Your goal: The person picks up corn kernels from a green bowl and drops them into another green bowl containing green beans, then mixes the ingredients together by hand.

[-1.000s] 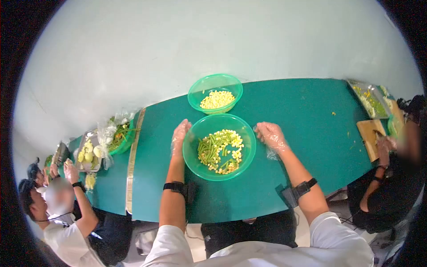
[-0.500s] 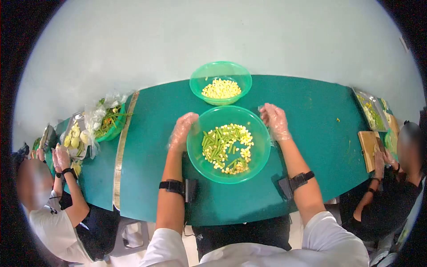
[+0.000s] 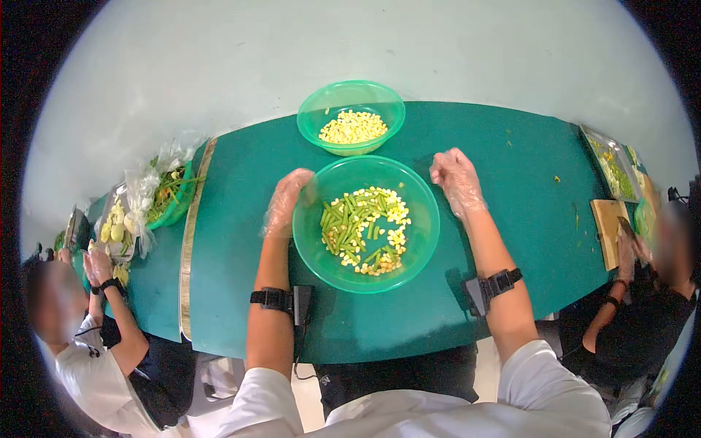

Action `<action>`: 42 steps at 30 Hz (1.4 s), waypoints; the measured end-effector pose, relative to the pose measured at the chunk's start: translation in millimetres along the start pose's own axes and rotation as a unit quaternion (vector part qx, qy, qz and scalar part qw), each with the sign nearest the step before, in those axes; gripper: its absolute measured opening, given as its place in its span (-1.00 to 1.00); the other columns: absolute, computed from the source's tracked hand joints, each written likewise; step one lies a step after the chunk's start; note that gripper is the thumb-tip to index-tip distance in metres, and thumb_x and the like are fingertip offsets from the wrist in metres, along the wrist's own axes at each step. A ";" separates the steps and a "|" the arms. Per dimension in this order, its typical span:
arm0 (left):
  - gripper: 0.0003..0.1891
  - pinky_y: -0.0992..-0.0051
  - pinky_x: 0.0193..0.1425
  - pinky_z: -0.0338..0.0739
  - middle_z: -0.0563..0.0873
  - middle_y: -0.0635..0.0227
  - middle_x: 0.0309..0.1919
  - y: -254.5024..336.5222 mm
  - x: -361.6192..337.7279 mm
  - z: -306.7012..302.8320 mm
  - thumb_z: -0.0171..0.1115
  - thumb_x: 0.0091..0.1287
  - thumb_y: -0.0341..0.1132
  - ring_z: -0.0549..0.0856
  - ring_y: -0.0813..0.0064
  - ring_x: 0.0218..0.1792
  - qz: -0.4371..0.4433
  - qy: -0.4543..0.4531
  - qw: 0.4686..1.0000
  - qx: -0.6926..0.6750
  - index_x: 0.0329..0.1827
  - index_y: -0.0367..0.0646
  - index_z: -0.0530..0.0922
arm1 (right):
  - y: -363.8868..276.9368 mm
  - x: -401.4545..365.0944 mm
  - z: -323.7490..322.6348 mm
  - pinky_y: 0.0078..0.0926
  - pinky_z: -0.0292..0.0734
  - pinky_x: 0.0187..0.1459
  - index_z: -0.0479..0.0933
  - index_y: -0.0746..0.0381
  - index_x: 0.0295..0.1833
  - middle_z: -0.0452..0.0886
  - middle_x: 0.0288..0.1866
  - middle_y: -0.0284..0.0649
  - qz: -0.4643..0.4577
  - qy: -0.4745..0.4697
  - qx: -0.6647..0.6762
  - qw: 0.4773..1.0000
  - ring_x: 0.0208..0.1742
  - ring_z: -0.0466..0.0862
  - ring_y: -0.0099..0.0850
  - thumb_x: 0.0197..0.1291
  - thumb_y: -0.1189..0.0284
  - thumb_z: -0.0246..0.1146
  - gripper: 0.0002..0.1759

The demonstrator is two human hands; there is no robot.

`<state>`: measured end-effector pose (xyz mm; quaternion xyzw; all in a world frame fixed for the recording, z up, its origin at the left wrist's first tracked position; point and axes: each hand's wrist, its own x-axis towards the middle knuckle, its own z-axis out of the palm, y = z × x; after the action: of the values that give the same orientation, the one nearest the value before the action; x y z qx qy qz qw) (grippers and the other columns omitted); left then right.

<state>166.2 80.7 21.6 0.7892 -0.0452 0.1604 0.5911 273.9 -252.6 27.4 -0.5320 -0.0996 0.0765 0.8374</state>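
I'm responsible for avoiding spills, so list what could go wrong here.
The near bowl might tip if raised from one side: the left hand is at its rim, while the right hand appears apart from it. Pushed away, it could bump the far bowl, close behind, spilling yellow pieces.

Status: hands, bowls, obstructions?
Left hand at left rim of near bowl, grip unclear. Right hand curled, apart from it. Green pieces and yellow kernels inside. Far bowl close behind, nothing blocking hands.

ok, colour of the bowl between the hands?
Translucent green; the bowl shows best in the head view.
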 end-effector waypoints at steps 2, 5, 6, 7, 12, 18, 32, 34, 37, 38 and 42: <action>-0.66 0.52 -0.19 0.43 0.54 0.49 -0.38 4.4 -2.1 -0.2 0.06 0.40 -0.04 0.50 0.61 -0.32 -0.059 -0.002 0.997 -0.047 -0.28 -0.16 0.56 | 3.2 1.0 -2.7 -0.60 0.22 -0.47 0.26 0.07 -0.41 0.34 -0.50 -0.43 -0.001 -0.007 0.017 1.000 -0.51 0.36 -0.57 0.35 0.42 0.21 -0.71; -0.66 0.52 -0.19 0.43 0.54 0.48 -0.38 8.9 -2.9 0.8 0.05 0.40 -0.05 0.50 0.60 -0.32 -0.089 0.002 0.993 -0.073 -0.27 -0.17 0.57 | 4.3 2.8 -7.5 -0.62 0.13 -0.51 0.26 0.05 -0.39 0.25 -0.53 -0.48 0.007 -0.028 0.060 0.998 -0.55 0.27 -0.61 0.31 0.47 0.20 -0.73; -0.65 0.52 -0.18 0.43 0.54 0.48 -0.38 9.5 -2.7 0.6 0.05 0.40 -0.05 0.50 0.60 -0.32 -0.088 0.003 0.993 -0.073 -0.27 -0.17 0.57 | 2.3 2.1 -9.0 -0.63 0.11 -0.52 0.27 0.05 -0.39 0.24 -0.53 -0.50 0.012 -0.035 0.067 0.997 -0.56 0.24 -0.63 0.30 0.48 0.19 -0.74; -0.65 0.53 -0.18 0.43 0.54 0.48 -0.38 8.9 -2.0 -0.4 0.05 0.40 -0.05 0.50 0.60 -0.32 -0.080 0.000 0.995 -0.062 -0.27 -0.18 0.57 | 1.2 1.5 -9.8 -0.64 0.09 -0.53 0.27 0.04 -0.39 0.23 -0.53 -0.51 0.017 -0.043 0.073 0.996 -0.57 0.22 -0.64 0.29 0.49 0.18 -0.75; -0.62 0.53 -0.19 0.43 0.54 0.46 -0.37 3.5 -0.5 -1.7 0.05 0.40 -0.02 0.50 0.60 -0.32 -0.071 -0.008 0.995 -0.064 -0.25 -0.19 0.58 | -2.2 -1.5 -3.6 -0.65 0.06 -0.54 0.38 0.08 -0.28 0.20 -0.54 -0.55 0.020 -0.016 0.017 1.000 -0.56 0.20 -0.69 0.35 0.39 0.24 -0.82; -0.57 0.51 -0.20 0.44 0.56 0.44 -0.35 10.0 -1.5 -0.7 0.04 0.41 0.05 0.51 0.58 -0.32 -0.055 -0.007 0.998 -0.015 -0.22 -0.20 0.59 | -4.2 -5.1 -2.0 -0.63 0.05 -0.53 0.52 0.19 -0.11 0.22 -0.56 -0.56 0.030 -0.031 -0.008 0.999 -0.56 0.19 -0.68 0.37 0.27 0.29 -0.78; -0.77 0.39 -0.08 0.52 0.63 0.22 -0.27 -7.4 4.1 0.3 0.11 0.36 -0.24 0.61 0.31 -0.24 0.123 0.003 0.971 0.207 -0.18 -0.25 0.57 | 8.8 7.1 -6.9 -0.58 0.13 -0.52 0.33 0.11 -0.41 0.25 -0.57 -0.42 -0.037 0.039 0.037 0.998 -0.55 0.24 -0.58 0.48 0.23 0.13 -0.64; -0.83 0.37 -0.06 0.53 0.64 0.17 -0.25 -4.6 6.3 0.1 0.15 0.31 -0.32 0.63 0.24 -0.21 0.128 0.005 0.961 0.244 -0.17 -0.24 0.55 | 8.3 7.7 -6.3 -0.59 0.13 -0.49 0.34 0.12 -0.40 0.22 -0.57 -0.44 -0.058 0.064 0.031 0.996 -0.52 0.24 -0.60 0.47 0.24 0.15 -0.65; -0.82 0.33 -0.04 0.56 0.65 0.13 -0.23 -15.7 5.4 -0.6 0.21 0.26 -0.35 0.66 0.18 -0.18 0.134 -0.003 0.959 0.251 -0.13 -0.22 0.54 | -1.1 5.6 -11.6 -0.63 0.11 -0.50 0.49 0.19 -0.27 0.27 -0.55 -0.46 -0.104 0.109 -0.069 0.986 -0.52 0.24 -0.65 0.47 0.28 0.14 -0.75; -0.81 0.32 -0.04 0.56 0.66 0.13 -0.22 -24.4 9.2 -1.6 0.22 0.26 -0.35 0.67 0.17 -0.17 0.155 -0.006 0.950 0.271 -0.12 -0.22 0.54 | 0.4 10.4 -21.1 -0.66 0.12 -0.51 0.58 0.26 -0.03 0.32 -0.54 -0.48 -0.135 0.101 -0.084 0.982 -0.53 0.25 -0.67 0.48 0.34 0.12 -0.78; -0.80 0.29 -0.01 0.59 0.68 0.12 -0.20 -24.7 8.5 0.0 0.24 0.26 -0.34 0.69 0.12 -0.14 0.215 0.022 0.933 0.289 -0.10 -0.22 0.55 | -53.6 -41.9 47.7 -0.67 0.33 -0.44 0.57 0.24 0.13 0.44 -0.47 -0.46 -0.242 -0.009 -0.209 0.948 -0.47 0.38 -0.68 0.49 0.38 0.10 -0.74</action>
<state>180.7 89.0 1.6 0.8936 -0.1524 0.3068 0.2900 222.6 -243.3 92.1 -0.6542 -0.2466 -0.1457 0.7000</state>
